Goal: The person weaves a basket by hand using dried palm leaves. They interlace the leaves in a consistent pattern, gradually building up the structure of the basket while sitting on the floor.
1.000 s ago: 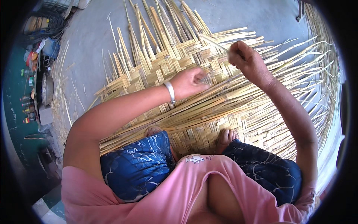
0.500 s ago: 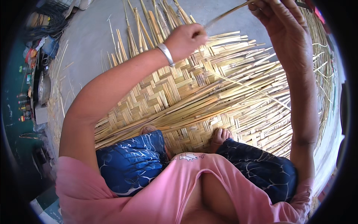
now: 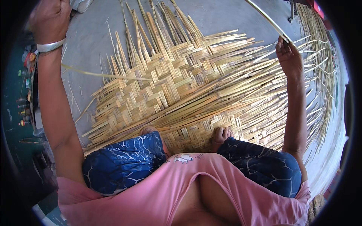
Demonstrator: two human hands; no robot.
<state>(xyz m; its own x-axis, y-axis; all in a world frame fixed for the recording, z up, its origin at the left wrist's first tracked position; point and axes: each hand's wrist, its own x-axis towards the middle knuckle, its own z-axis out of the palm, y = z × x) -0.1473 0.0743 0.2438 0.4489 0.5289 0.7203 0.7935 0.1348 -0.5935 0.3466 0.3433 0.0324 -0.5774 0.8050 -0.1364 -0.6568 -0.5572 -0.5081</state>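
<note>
My right hand [image 3: 289,56] is raised at the right, its fingers pinched on the end of a thin reed strip [image 3: 267,19]. This strip rises up and to the left, out of the picture. At the upper left my left hand [image 3: 51,20], with a silver bangle at the wrist, is closed in a fist. What it grips is hidden. From beside that wrist a pale, slender strip [image 3: 102,75] trails rightward over the mat. On the floor before me lies a partly woven reed mat [image 3: 162,81], with loose reeds [image 3: 211,92] laid across it. My feet [image 3: 222,135] rest on its near part.
Unwoven reed ends [image 3: 147,30] fan out from the mat's far side. A long heap of thin reeds [image 3: 320,49] lies along the right, on the grey floor [image 3: 226,15]. Small bottles and household items [image 3: 24,109] line the left side.
My hands have moved far apart: the left swung up and left from above the mat, the right came down slightly. The pale trailing strip shifted from the right side to the left.
</note>
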